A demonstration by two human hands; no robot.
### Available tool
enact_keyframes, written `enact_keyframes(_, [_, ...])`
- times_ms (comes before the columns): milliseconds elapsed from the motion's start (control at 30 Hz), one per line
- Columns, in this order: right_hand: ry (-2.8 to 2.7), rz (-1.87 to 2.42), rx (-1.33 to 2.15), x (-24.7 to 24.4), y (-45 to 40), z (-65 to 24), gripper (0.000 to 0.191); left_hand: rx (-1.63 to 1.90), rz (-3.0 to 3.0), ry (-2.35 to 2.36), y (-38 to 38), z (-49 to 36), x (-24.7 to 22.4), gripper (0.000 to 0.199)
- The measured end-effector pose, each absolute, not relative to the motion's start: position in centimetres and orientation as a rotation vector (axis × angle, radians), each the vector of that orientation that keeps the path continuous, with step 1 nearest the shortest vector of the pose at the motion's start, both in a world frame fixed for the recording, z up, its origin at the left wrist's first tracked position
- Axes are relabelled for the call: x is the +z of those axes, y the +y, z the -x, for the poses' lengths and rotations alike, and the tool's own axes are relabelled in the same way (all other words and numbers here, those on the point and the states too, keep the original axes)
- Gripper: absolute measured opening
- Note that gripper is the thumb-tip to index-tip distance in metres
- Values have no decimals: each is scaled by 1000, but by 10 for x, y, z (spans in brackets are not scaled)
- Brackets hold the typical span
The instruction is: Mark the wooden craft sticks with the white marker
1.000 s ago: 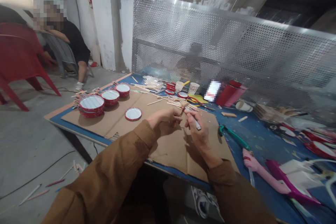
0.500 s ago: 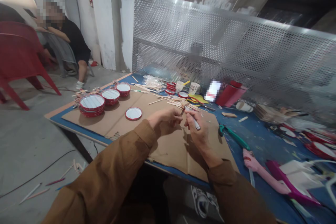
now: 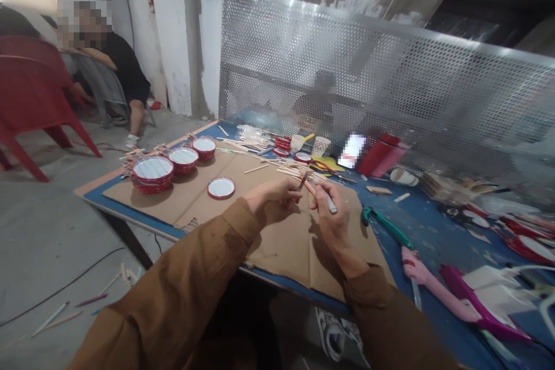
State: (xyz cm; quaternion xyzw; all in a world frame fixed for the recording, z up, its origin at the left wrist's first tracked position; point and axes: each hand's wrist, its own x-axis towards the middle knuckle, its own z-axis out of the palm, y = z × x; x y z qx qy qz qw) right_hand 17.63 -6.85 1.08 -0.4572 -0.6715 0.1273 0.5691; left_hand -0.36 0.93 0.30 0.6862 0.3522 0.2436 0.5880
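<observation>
My left hand (image 3: pixel 272 201) pinches a thin wooden stick (image 3: pixel 306 184) between thumb and fingers, above a brown cardboard sheet (image 3: pixel 281 248). My right hand (image 3: pixel 333 219) grips a white marker pen (image 3: pixel 328 199), its tip close to the stick. The hands are a short way apart. Nearest to my left hand lies a round red-rimmed lid (image 3: pixel 221 188) with a pale shiny face. Beyond it, several stacked red round tins (image 3: pixel 152 172) stand on the cardboard. Loose wooden sticks (image 3: pixel 281 169) lie scattered at the far edge of the cardboard.
The cardboard lies on a blue table (image 3: pixel 427 225). To the right are a green-handled tool (image 3: pixel 385 228) and pink plastic parts (image 3: pixel 429 286). A perforated metal sheet (image 3: pixel 347 75) stands behind the table. A person sits at left beside a red plastic chair (image 3: pixel 30 92).
My right hand and its marker have shifted slightly right, away from the left hand. The stick now shows more clearly between my hands.
</observation>
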Motion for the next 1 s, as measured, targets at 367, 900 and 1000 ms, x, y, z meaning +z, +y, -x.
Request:
enact_keyframes(367, [-1558, 1051, 273, 5, -66, -176, 36, 518, -1737, 931, 10, 4, 1, 26])
enact_keyframes(900, [-1539, 1080, 343, 13, -70, -174, 47, 496, -1775, 852, 19, 2, -7, 28])
enact_keyframes(1000, [-1520, 1095, 354, 15, -71, -174, 48, 476, -1790, 847, 18, 3, -6, 29])
